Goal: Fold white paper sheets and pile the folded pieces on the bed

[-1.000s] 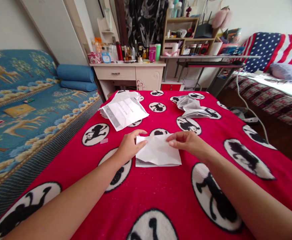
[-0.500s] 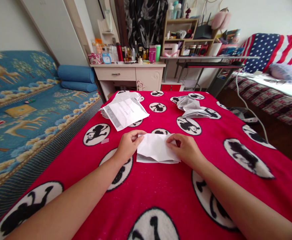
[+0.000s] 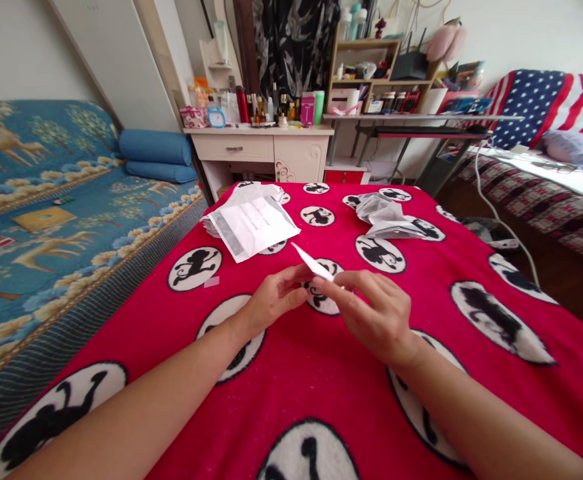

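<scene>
A folded white bag (image 3: 316, 264), seen nearly edge-on, is raised a little above the red cloth. My right hand (image 3: 374, 308) pinches its near end between thumb and fingers. My left hand (image 3: 278, 298) is just to the left of it, thumb and fingers apart; the fingertips reach to the bag's left side, and whether they touch it I cannot tell. Beyond my left hand lies a pile of flat white bags with grey see-through edges and printed text (image 3: 254, 225). Farther off on the right sits a smaller heap of crumpled, folded bags (image 3: 388, 217).
The table is covered by a red cloth (image 3: 291, 400) with black-and-white figures. A small clear scrap (image 3: 212, 282) lies left of my hands. A blue sofa (image 3: 121, 227) stands along the left, a crowded dresser (image 3: 251, 143) behind the table, and a white cable (image 3: 501, 213) hangs at right.
The folded bag was flat on the cloth between both hands. Now it is lifted and turned edge-on in my right hand, while my left hand's fingers have come apart.
</scene>
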Demonstrator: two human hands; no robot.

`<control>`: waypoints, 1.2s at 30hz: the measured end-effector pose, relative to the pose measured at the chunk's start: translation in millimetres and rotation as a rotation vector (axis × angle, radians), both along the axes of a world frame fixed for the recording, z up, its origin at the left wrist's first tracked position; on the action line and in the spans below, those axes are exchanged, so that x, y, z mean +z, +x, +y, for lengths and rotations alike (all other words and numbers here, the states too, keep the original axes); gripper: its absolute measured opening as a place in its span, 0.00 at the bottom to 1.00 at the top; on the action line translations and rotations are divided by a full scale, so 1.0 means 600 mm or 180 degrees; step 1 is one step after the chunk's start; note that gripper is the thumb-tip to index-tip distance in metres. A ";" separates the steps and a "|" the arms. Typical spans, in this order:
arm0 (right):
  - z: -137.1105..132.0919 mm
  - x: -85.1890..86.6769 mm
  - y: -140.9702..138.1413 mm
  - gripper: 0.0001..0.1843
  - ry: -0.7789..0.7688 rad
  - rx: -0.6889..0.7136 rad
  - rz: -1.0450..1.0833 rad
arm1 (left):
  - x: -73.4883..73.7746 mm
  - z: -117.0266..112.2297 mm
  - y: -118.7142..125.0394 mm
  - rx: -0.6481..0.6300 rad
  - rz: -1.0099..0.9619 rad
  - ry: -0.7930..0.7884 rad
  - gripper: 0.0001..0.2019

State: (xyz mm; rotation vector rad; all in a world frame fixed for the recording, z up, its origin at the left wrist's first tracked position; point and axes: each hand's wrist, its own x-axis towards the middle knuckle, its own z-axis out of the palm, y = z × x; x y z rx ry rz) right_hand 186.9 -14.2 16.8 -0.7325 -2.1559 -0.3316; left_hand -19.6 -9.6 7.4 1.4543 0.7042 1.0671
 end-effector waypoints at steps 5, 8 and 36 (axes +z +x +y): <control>-0.025 0.004 -0.035 0.33 -0.0135 0.0327 -0.0283 | 0.006 -0.032 0.010 -0.0100 -0.0387 -0.0158 0.32; -0.030 0.011 -0.043 0.34 -0.0393 0.0512 -0.0266 | -0.006 -0.036 0.012 0.0321 -0.0416 -0.0419 0.25; 0.005 -0.010 -0.025 0.10 -0.1759 -0.0505 -0.0672 | -0.044 0.028 -0.020 0.1362 0.1327 0.0175 0.29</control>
